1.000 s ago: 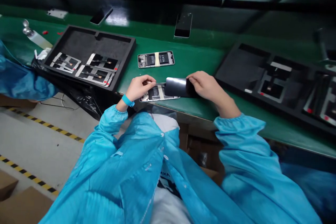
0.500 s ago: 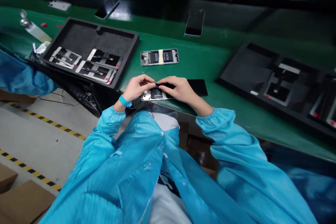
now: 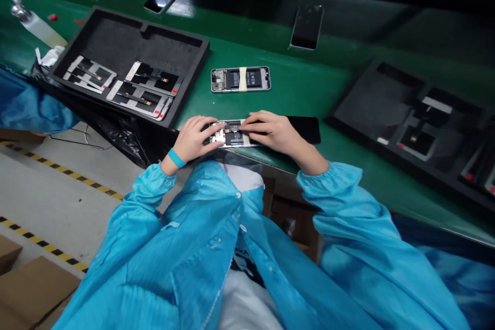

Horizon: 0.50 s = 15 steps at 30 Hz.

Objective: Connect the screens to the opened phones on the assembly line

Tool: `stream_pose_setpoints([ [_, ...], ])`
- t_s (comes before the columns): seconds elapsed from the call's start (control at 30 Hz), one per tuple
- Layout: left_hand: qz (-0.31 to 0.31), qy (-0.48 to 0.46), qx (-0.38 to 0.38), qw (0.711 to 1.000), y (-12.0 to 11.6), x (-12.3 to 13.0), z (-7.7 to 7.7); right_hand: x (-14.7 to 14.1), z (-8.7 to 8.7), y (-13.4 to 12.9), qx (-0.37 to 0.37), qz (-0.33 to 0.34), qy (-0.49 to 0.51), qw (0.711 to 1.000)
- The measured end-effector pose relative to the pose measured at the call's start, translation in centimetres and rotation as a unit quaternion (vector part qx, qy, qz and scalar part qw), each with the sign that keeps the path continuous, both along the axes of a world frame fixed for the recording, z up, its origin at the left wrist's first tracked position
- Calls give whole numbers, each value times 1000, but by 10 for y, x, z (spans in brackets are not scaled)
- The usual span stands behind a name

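The left hand (image 3: 192,139) rests its spread fingers on the end of an open phone housing (image 3: 231,133) lying on the green surface (image 3: 294,82). The right hand (image 3: 268,131) lies flat across it, apparently not gripping, its fingertips just short of a black phone screen panel (image 3: 305,130).

The phone frame (image 3: 219,135) is bright bare metal around a glossy battery (image 3: 234,138), and the black glass panel (image 3: 305,130) beside it is smooth (the foam tray (image 3: 131,36) looks matt and rough by comparison). The smock (image 3: 185,232) is sheeny synthetic cloth.
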<state>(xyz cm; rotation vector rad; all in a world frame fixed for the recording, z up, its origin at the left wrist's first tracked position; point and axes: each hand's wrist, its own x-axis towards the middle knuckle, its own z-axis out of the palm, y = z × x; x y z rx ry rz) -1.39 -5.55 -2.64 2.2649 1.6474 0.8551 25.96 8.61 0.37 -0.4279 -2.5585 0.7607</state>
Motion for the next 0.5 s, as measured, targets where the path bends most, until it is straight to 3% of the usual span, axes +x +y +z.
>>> stream_pose_setpoints([
  [0.27,-25,63,37,997,3,-6,-1,-1,-5,-6,37,6,18,999],
  [0.5,-59,201,76,975,5,-10,3,-2,-4,-6,53,9,17,998],
])
